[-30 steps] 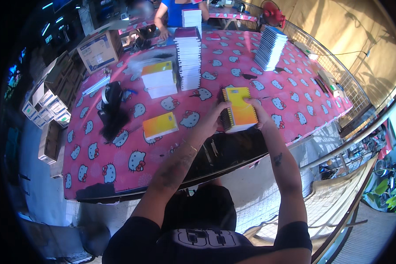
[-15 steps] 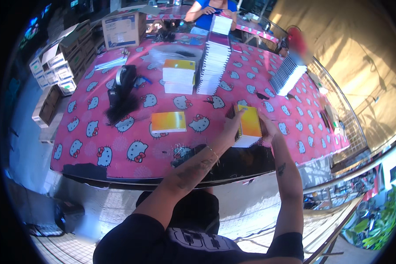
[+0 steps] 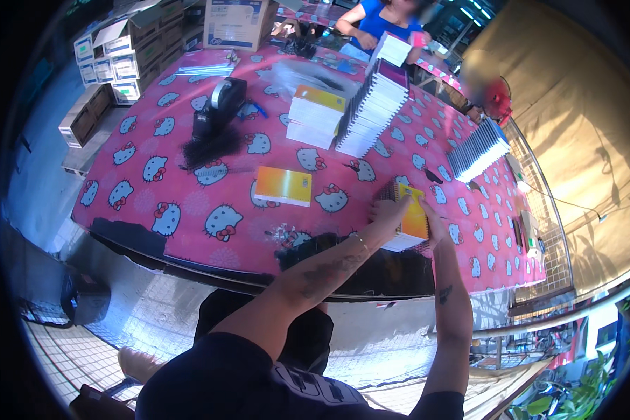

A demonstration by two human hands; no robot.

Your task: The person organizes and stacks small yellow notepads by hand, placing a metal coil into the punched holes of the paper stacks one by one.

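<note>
A small stack of spiral-bound notebooks [image 3: 414,222] with a yellow-orange cover on top stands near the table's front edge, right of the middle. My left hand [image 3: 389,212] is closed on its left side, thumb on the top cover. My right hand [image 3: 435,222] presses the opposite side, fingers partly hidden. To the left lies a flat yellow-orange pad [image 3: 283,186], apart from both hands. Behind it stands a block of stacked pads [image 3: 313,117] with a yellow cover on top, beside a tall leaning stack of spiral notebooks [image 3: 372,110].
A pink cartoon-cat tablecloth [image 3: 343,224] covers the table. On its left are a black device [image 3: 219,108] and a heap of black binding coils [image 3: 212,148]. Dark-edged notebooks [image 3: 477,150] stand at right. Cartons [image 3: 122,66] fill the far left. A person in blue [image 3: 381,19] sits opposite.
The whole view has shifted and tilted, so the table's things appear moved and turned. Both my hands stay on the notebook stack. The person opposite has changed hand position.
</note>
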